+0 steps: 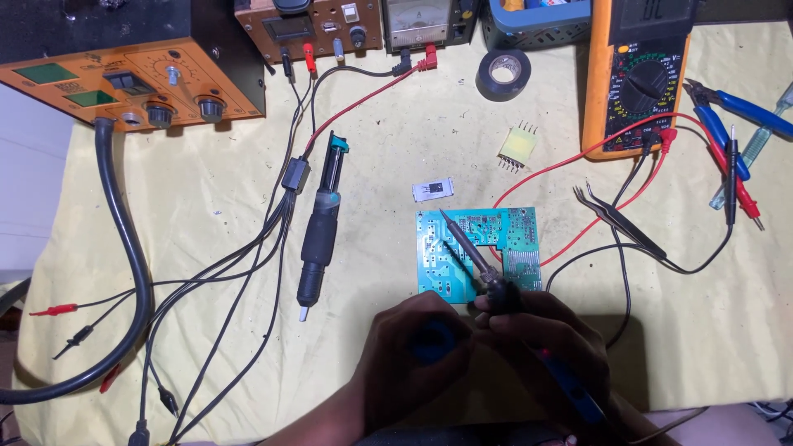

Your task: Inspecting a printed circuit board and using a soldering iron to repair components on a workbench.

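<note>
— Both hands sit closest, at the bottom edge. What is each one doing?

— Right hand [541, 334] has its grip wrapped around the dark handle of a soldering iron [487, 272], fingers pressed onto it. Left hand [417, 347] is curled next to it, touching the right one, with something blue inside; I cannot tell whether it really pinches that.

— Where does the iron point?

— Its thin tip slants up and left over a green circuit board [450, 252], ending near the board's upper left part. That board lies flat on the yellow tabletop [372, 165], just beyond the hands.

— And around it?

— A small white chip [434, 190] lies just above the board, and a yellow part with pins [517, 147] further up and right. Left of the board rests a desoldering pump [320, 231]. Tweezers [619, 223] lie to the right, among red and black leads running from an orange meter [636, 78]. A roll of black tape [504, 74] sits near the top, and an orange station [132, 74] fills the upper left corner.
</note>
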